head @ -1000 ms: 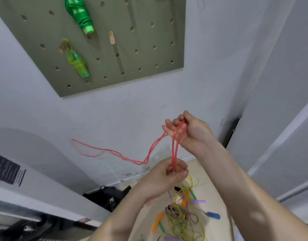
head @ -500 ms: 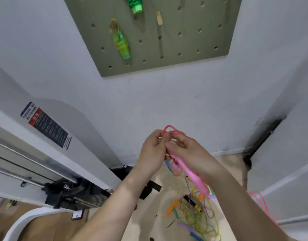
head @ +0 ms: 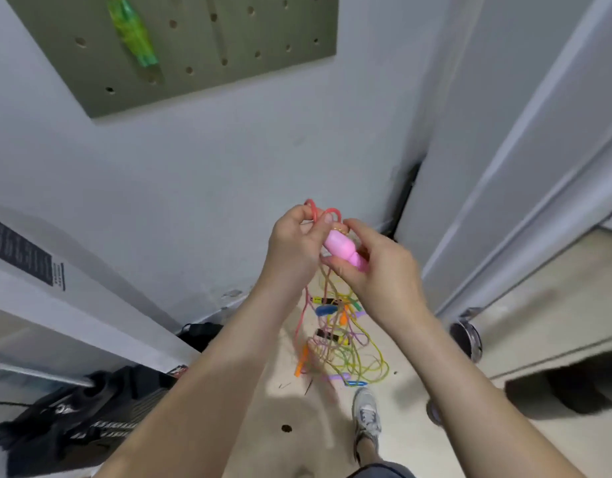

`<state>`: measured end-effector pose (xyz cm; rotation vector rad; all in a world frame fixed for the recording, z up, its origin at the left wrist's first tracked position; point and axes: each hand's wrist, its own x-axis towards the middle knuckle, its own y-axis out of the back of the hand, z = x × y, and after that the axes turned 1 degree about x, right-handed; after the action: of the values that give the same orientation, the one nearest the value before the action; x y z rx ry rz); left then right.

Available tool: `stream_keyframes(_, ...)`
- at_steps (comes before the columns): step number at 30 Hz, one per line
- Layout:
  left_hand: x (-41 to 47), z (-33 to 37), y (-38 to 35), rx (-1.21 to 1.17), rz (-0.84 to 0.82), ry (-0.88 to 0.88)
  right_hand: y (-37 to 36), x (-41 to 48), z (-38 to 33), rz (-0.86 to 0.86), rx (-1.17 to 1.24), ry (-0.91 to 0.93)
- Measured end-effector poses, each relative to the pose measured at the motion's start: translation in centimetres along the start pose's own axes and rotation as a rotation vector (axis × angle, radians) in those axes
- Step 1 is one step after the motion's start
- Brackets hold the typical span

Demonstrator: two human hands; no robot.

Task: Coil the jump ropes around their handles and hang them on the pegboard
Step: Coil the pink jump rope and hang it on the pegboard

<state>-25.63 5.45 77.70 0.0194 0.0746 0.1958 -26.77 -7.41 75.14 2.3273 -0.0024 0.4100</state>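
Left grip (head: 296, 241) pinches red rope (head: 314, 209) loops, right grip (head: 380, 270) curls round the pink handle (head: 339, 248). Tangled ropes (head: 342, 346) on the floor (head: 318, 443) below, shoe (head: 366, 420) nearby; pegboard (head: 263, 25) up left.

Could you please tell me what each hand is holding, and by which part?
The left hand pinches the jump rope's red cord loops; the right hand grips its pink handle.

Pink handle (head: 339, 248) sits tilted in my right hand (head: 384, 274), fat end up toward the far wall. The red rope (head: 313, 207) arches in small loops just above it, pinched in my left hand (head: 292, 243). A strand drops to the tangle of coloured ropes (head: 346, 346) on the floor. Far left, a blurred green coiled rope (head: 132, 36) hangs on the olive pegboard (head: 280, 22).
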Motion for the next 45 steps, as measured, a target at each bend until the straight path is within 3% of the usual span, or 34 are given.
stream_keyframes(3,-2.2,1.0,-1.0,-0.117,-0.081,0.049,0.2,-3.4,-0.1,0.151,-0.248,-0.012)
stream_keyframes(5,-3.2,1.6,-1.6,-0.148,-0.130,0.079,1.0,-4.8,-0.3,0.269,-0.291,0.041)
stream_keyframes(10,-3.9,3.8,-2.6,-0.222,-0.176,0.125,3.1,-6.3,0.5,0.462,-0.208,0.225)
stream_keyframes(13,-4.5,4.6,-3.2,-0.148,-0.199,0.091,4.0,-6.6,0.4,0.594,-0.157,0.302)
stream_keyframes(16,-4.3,5.0,-3.5,-0.098,-0.060,0.039,5.4,-7.2,0.0,0.669,-0.099,0.406)
stream_keyframes(18,-3.8,5.4,-3.3,-0.072,0.069,-0.046,6.2,-8.6,0.8,0.603,-0.155,0.433)
stream_keyframes(19,-3.7,5.6,-3.2,-0.045,0.103,-0.093,6.4,-9.5,1.5,0.478,-0.252,0.387)
stream_keyframes(22,-4.3,6.9,-3.3,0.019,0.121,-0.158,7.4,-11.8,2.8,-0.275,-0.696,-0.028)
stream_keyframes(23,-4.5,7.3,-3.5,0.033,0.117,-0.167,8.4,-12.1,2.7,-0.388,-0.717,-0.145)
stream_keyframes(24,-4.8,7.7,-3.6,0.059,0.108,-0.188,9.5,-12.1,2.4,-0.365,-0.650,-0.203)
stream_keyframes(27,-5.9,8.8,-3.9,0.198,0.041,-0.275,13.2,-10.7,0.8,0.195,-0.278,-0.052)
stream_keyframes(28,-6.4,9.1,-4.2,0.244,0.012,-0.285,14.2,-9.8,-0.1,0.276,-0.173,-0.008)
stream_keyframes(32,-9.4,10.1,-6.2,0.263,-0.105,-0.242,14.0,-6.0,-2.1,-0.089,0.144,0.002)
stream_keyframes(36,-11.2,10.7,-6.8,0.036,-0.065,-0.089,11.5,-7.2,-0.6,-0.077,0.462,-0.142)
stream_keyframes(39,-11.8,11.4,-6.5,-0.233,-0.015,0.016,11.4,-9.1,0.1,-0.226,0.833,-0.324)
stream_keyframes(42,-12.3,12.0,-6.8,-0.467,0.004,0.117,11.6,-10.1,0.2,-0.350,0.727,-0.338)
stream_keyframes(45,-12.5,12.3,-7.1,-0.608,0.018,0.198,12.5,-10.5,0.2,-0.327,0.673,-0.270)
